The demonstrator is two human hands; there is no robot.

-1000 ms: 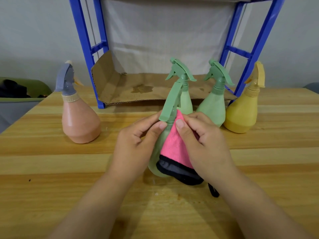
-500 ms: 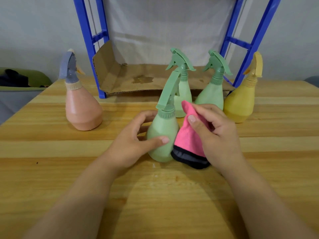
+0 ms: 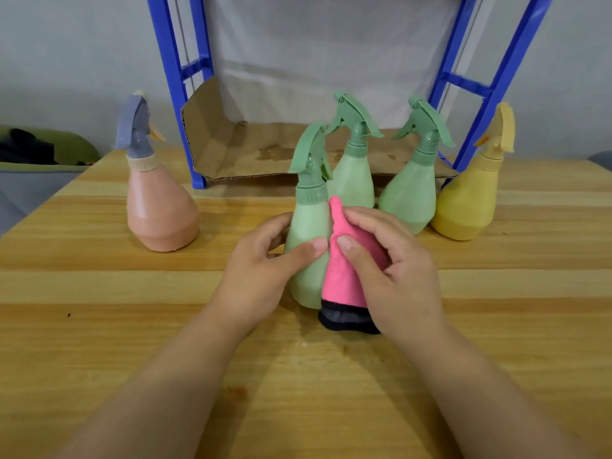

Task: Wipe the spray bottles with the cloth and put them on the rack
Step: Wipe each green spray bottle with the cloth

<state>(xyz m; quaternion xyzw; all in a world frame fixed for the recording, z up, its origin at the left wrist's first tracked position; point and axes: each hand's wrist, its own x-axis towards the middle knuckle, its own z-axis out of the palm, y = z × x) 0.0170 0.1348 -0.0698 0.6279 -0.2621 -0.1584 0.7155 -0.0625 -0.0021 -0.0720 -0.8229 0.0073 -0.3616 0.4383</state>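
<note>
On my feed the left grip curls round the pale green plastic spray bottle mid wooden surface, right grip pinching the pink black-edged cloth against its 3 o'clock side.

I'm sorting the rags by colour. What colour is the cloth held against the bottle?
Bright pink with a black edge: the cloth, seen in the head view.

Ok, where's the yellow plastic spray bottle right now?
In the head view, the yellow plastic spray bottle stands far right on the wooden table, beside the rightmost green spray bottle and the blue rack leg.
</note>
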